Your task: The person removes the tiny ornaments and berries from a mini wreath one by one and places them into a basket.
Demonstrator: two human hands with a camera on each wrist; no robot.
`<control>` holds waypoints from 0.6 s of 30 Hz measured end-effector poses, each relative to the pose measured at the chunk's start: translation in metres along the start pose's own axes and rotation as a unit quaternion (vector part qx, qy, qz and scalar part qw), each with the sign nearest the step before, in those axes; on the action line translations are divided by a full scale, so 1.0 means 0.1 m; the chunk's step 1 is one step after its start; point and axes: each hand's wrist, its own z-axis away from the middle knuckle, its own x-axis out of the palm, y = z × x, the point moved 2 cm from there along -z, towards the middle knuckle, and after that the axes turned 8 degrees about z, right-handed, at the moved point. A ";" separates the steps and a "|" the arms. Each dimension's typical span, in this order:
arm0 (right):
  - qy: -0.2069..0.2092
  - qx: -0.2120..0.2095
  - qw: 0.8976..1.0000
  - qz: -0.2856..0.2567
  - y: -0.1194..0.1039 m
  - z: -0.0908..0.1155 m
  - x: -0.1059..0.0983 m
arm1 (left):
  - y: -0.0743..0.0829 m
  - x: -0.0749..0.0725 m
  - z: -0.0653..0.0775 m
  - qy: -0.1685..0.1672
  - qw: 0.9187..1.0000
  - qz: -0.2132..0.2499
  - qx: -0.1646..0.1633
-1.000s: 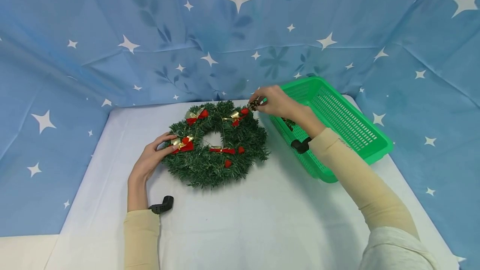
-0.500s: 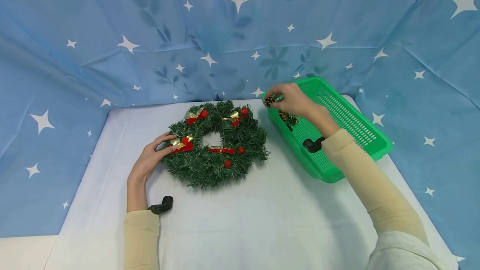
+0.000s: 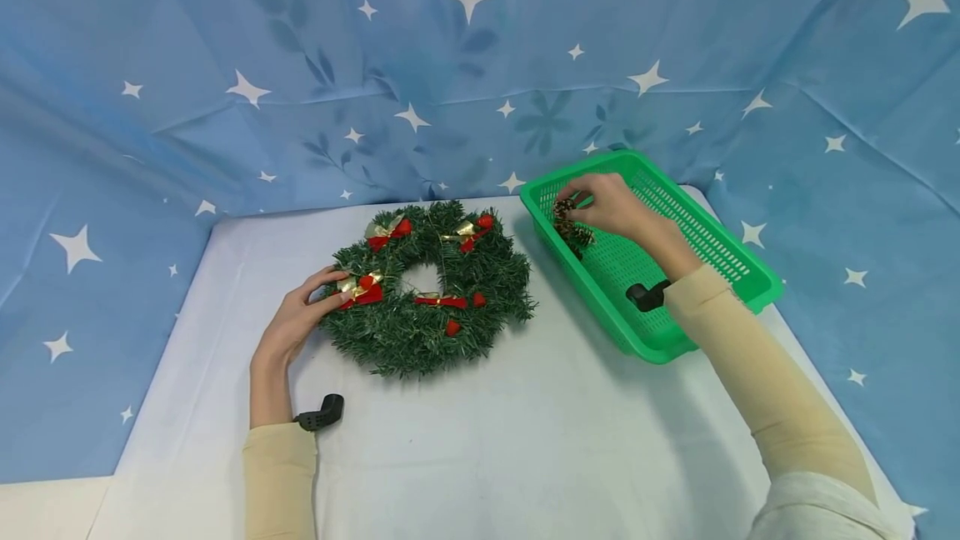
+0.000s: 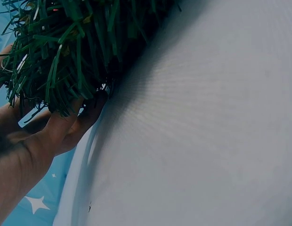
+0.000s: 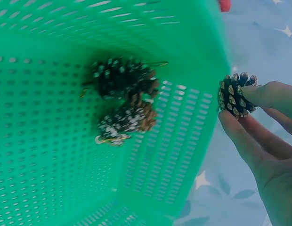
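over basket [image 3: 697,232], pinecone [image 5: 236,95] farther from wreath [image 3: 420,344]

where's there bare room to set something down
Mostly the white cloth on the near side of the wreath, between the left sleeve and right sleeve; a narrower strip lies between wreath and basket. Crowded: the wreath's left edge, where the left hand holds it, and the basket's left end, with cones and the right hand pinching another.
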 end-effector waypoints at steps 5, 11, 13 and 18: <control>-0.009 0.012 1.000 -0.004 0.11 0.06 0.04 | 0.00 -0.01 0.00 0.001 1.000 0.001 0.002; -0.018 0.020 1.000 -0.002 0.22 0.13 0.08 | 0.01 -0.01 0.01 -0.001 1.000 0.005 0.001; -0.018 0.021 1.000 -0.003 0.26 0.15 0.09 | 0.00 -0.01 0.01 0.000 1.000 0.005 0.001; -0.024 0.028 0.999 0.001 0.36 0.21 0.12 | 0.00 -0.01 0.00 0.000 1.000 0.001 0.001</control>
